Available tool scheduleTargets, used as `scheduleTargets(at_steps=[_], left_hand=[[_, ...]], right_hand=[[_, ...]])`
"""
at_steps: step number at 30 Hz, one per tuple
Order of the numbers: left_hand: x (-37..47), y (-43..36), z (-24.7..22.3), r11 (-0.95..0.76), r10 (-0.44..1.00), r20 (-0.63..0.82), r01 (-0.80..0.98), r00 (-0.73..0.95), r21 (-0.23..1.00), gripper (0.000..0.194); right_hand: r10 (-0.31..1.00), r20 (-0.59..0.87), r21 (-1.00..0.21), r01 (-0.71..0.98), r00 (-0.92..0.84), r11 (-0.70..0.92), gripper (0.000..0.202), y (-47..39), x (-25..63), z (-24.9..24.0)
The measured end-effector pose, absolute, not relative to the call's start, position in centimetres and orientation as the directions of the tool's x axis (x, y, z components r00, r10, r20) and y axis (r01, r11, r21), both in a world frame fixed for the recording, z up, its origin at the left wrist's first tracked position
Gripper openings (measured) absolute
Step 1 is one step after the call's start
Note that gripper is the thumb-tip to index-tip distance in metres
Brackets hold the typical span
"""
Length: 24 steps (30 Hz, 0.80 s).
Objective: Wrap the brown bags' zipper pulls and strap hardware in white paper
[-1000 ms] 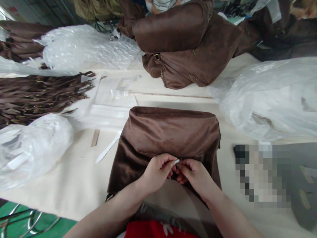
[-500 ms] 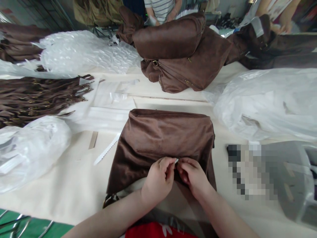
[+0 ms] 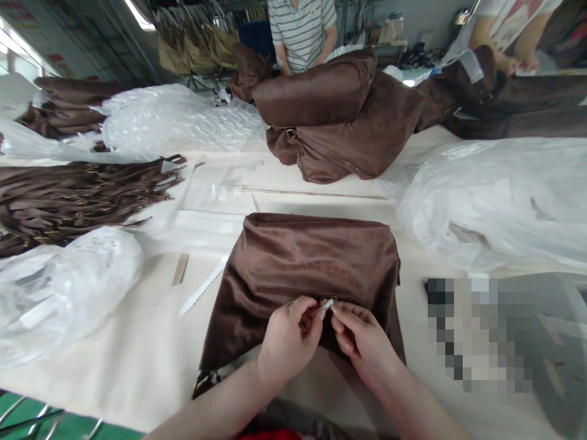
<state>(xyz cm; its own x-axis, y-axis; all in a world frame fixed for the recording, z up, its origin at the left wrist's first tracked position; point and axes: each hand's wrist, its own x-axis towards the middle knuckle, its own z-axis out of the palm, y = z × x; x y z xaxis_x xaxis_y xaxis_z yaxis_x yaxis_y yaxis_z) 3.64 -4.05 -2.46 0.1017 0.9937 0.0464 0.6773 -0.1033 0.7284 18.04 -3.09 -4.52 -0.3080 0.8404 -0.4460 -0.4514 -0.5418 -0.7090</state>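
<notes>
A brown leather bag lies on the table in front of me, with a zipped slit across its face. My left hand is closed, thumb and forefinger pinching a small white strip over the right end of the zip. Right beside it, my right hand is closed too, its fingertips at the brass-coloured zipper pull. The pull is mostly hidden by the strip and fingers. Both wrists rest low over the bag's near edge.
Brown straps lie in a pile at left, near clear plastic bags. More brown bags are heaped at the back. A white serrated strip lies left of my bag. Plastic wrapping and a grey bin are at right. Two people stand beyond.
The view has tilted up slightly, so things sit lower. More of the white strip shows between my fingertips. Both hands stay at the zip.
</notes>
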Motion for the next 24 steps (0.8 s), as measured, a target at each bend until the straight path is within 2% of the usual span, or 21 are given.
scheduleTargets(at_steps=[10,14,18,19,21,23,24], left_hand=[[3.3,-3.8,-2.0,-0.365,0.930,0.293,0.654,0.223,0.662,0.028],[3.0,-3.9,-1.6,-0.412,0.911,0.313,0.651,0.270,0.637,0.028],[2.8,-4.1,-1.2,-0.416,0.908,0.278,0.607,0.314,0.677,0.023],[2.7,-4.0,-1.0,-0.415,0.909,0.282,0.589,0.308,0.694,0.024],[2.6,-3.8,-0.5,-0.394,0.919,0.298,0.571,0.259,0.720,0.026],[2.6,-3.2,0.2,-0.355,0.935,0.283,0.599,0.215,0.718,0.024],[2.6,-2.7,0.7,-0.345,0.939,0.260,0.629,0.226,0.697,0.022]], right_hand=[[0.830,-0.473,-0.778,-0.301,-0.297,-0.551,0.040,-3.1,18.0,-4.2],[0.826,-0.477,-0.763,-0.324,-0.301,-0.559,0.037,-2.9,18.1,-4.2],[0.828,-0.481,-0.768,-0.317,-0.289,-0.557,0.037,-2.8,18.0,-4.3],[0.825,-0.489,-0.791,-0.253,-0.284,-0.556,0.036,-2.9,17.9,-4.4],[0.854,-0.461,-0.877,-0.021,-0.242,-0.480,0.032,-3.1,17.8,-4.3],[0.923,-0.334,-0.915,0.302,-0.191,-0.268,0.024,-3.4,17.8,-4.1],[0.949,-0.255,-0.877,0.459,-0.186,-0.146,0.023,-3.6,17.9,-3.9]])
